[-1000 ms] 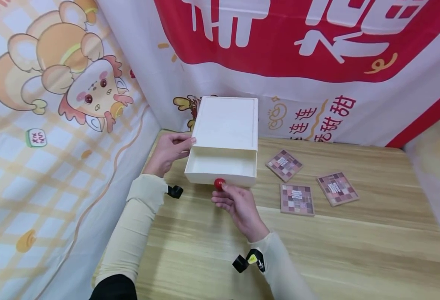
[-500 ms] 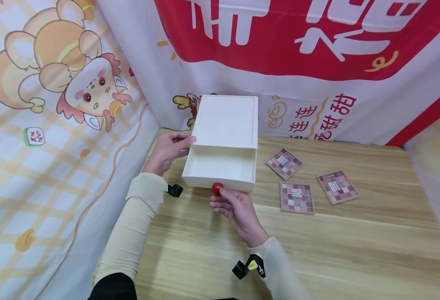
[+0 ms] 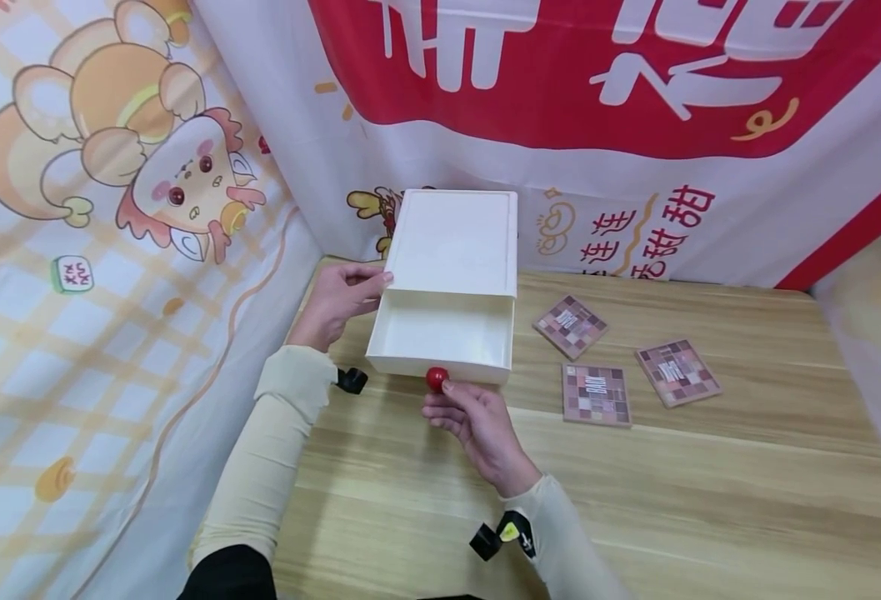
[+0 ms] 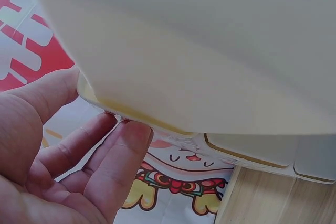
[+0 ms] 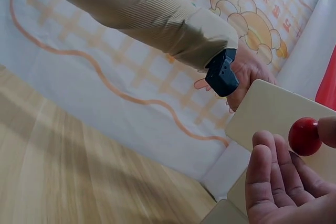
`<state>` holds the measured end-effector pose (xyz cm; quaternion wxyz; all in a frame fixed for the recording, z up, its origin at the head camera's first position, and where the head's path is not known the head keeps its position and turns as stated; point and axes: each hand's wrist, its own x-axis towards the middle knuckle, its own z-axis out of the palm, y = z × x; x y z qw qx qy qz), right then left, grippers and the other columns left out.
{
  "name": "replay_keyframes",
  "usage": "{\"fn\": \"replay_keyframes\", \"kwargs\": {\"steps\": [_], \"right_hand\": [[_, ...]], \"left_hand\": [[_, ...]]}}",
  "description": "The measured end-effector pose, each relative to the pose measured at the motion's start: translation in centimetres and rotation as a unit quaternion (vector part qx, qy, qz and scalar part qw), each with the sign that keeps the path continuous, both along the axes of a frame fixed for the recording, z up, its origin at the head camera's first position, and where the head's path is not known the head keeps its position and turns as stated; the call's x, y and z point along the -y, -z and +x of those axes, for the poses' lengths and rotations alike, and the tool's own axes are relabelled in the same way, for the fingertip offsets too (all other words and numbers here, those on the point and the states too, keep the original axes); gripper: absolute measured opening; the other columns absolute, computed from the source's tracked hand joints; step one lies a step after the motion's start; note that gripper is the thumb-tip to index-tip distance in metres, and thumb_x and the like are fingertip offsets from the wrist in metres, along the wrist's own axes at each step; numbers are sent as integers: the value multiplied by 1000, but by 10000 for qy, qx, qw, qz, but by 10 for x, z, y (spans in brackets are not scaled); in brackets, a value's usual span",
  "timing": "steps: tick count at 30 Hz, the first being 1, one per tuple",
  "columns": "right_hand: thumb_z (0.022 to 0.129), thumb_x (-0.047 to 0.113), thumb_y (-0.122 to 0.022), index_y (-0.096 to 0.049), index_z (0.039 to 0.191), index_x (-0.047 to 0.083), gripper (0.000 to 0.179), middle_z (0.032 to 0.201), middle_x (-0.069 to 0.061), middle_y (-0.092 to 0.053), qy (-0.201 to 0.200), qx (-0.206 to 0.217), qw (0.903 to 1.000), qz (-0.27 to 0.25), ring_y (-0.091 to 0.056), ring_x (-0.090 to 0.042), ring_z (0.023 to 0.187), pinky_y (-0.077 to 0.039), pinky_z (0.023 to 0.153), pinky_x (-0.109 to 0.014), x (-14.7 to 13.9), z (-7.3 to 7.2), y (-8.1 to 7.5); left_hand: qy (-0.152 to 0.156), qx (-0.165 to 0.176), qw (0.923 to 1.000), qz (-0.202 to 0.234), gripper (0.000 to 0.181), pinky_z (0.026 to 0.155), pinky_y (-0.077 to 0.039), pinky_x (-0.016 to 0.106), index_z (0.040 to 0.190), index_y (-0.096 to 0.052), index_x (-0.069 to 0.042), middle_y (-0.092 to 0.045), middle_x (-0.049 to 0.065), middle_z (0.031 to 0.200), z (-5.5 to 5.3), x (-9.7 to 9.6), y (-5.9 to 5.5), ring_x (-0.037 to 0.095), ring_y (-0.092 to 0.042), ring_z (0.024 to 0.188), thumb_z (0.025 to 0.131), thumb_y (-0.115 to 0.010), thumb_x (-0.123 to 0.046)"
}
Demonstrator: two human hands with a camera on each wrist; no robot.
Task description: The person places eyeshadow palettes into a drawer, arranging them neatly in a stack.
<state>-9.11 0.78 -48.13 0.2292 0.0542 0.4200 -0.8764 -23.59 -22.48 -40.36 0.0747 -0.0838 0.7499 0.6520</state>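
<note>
A white drawer box [image 3: 455, 242] stands against the back cloth, its drawer [image 3: 440, 329] pulled partly out and showing a bare inside. At the box's left front corner, my left hand [image 3: 335, 307] grips the casing between thumb and fingers; the left wrist view shows the fingertips against its edge. My right hand [image 3: 485, 433] pinches the round red knob [image 3: 436, 380] on the drawer's front. In the right wrist view the thumb and a finger meet at the red knob [image 5: 304, 136], while the other fingers extend below it.
Right of the box lie three flat square palettes with a pinkish checkered pattern: one at the back [image 3: 570, 327], one in front [image 3: 596, 395] and one farther right [image 3: 678, 372]. Printed cloth walls [image 3: 260, 350] border the wooden table [image 3: 710, 500] at the left and back.
The drawer has slid slightly farther out toward me with my right hand on its knob, then stayed nearly still over the last half second. My left hand keeps its place on the box.
</note>
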Motion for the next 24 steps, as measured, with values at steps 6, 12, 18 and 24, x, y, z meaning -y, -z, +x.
{"fn": "replay_keyframes", "kwargs": {"steps": [6, 12, 18, 24], "right_hand": [[97, 20, -68, -55, 125, -12, 45, 118, -29, -66, -566, -496, 9969, 228, -70, -28, 100, -51, 102, -48, -10, 3, 5], [95, 18, -72, -49, 137, -12, 57, 128, -26, -62, -1241, -1157, 9759, 1369, -64, -34, 114, -48, 106, -46, -35, 4, 22], [91, 24, -77, -48, 141, -6, 64, 134, -21, -60, -1580, -1711, 9345, 2692, -60, -34, 120, -50, 103, -35, -68, 2, 38], [82, 30, -85, -43, 148, 2, 84, 141, -15, -55, -1535, -1945, 9004, 3576, -53, -37, 127, -42, 110, -52, -104, -4, 48]], "left_hand": [[-64, 32, 10000, 16, 39, 82, -61, 33, 116, -68, 4, -68, 15, 108, -1, 1, 1, 25, -69, 94, 88, -81, -20], [-49, 36, 10000, -18, 39, 83, -61, 33, 115, -69, 4, -68, 15, 110, -1, 0, 1, 26, -69, 96, 88, -81, -20], [-50, 58, 9999, -77, 39, 84, -61, 33, 116, -69, 3, -67, 15, 110, 0, 0, 0, 26, -69, 96, 88, -81, -22], [-78, 52, 9999, -70, 37, 84, -61, 33, 116, -69, 3, -67, 15, 110, 1, 0, -2, 29, -68, 99, 89, -81, -21]]}}
